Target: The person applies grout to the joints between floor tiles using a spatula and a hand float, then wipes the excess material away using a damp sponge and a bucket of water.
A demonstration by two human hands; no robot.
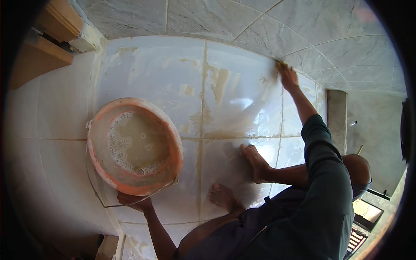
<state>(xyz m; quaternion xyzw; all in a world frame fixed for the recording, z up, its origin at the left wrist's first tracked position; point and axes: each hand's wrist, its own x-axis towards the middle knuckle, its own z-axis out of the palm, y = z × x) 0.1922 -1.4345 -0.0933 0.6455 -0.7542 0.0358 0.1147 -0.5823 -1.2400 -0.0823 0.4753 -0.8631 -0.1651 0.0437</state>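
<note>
Your orange bucket (130, 187)'s over on the left, mouth facing up at you, long axis roughly upright, murky bubbly water (149, 141) inside. Left hand (135, 202)'s against its near side, right hand (289, 79)'s blurry by the grey wall (208, 19); can't tell either grip.

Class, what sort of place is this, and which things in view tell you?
Probably a tiled room, perhaps unfinished: tan smears mark the pale floor, what looks like a grey tiled wall borders it, and a crusted bucket holds cloudy water.
</note>
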